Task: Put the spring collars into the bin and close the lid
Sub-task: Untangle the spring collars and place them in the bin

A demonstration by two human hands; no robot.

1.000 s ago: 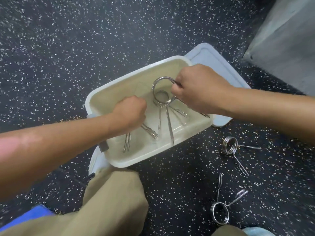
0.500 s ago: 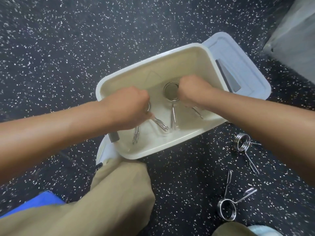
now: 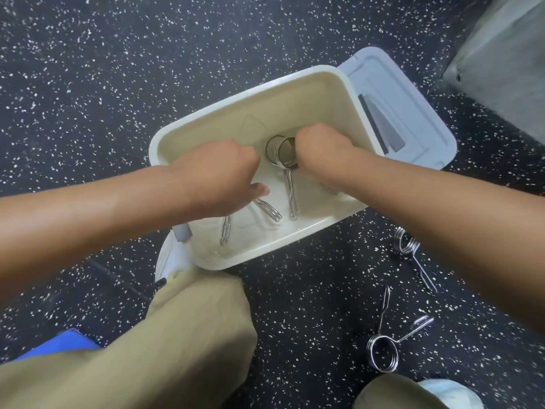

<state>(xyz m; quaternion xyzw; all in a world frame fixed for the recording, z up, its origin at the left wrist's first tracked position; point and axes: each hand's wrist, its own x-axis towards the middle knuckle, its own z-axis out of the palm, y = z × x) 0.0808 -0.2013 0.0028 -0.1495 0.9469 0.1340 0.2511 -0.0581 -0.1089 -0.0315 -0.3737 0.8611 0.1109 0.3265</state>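
A cream plastic bin (image 3: 250,95) stands open on the dark speckled floor, its pale grey lid (image 3: 413,113) lying under its right side. Both hands are down inside the bin. My left hand (image 3: 218,175) is closed over a spring collar whose handles (image 3: 267,211) stick out below it. My right hand (image 3: 321,152) grips a second collar (image 3: 280,152) by its coil, its handle pointing toward me. On the floor to the right lie two more collars, one (image 3: 405,245) beside my right forearm and another (image 3: 383,354) nearer my knee.
My khaki-clad left leg (image 3: 177,343) and white shoe (image 3: 171,258) press against the bin's near corner. A grey block (image 3: 507,63) stands at the upper right. A blue object (image 3: 65,343) shows at the lower left. My right knee (image 3: 395,394) sits at the bottom edge.
Both hands have lowered deeper into the bin with their collars. The right hand's collar came down from rim height to the bin floor. The camera drifted, uncovering more of the lid.
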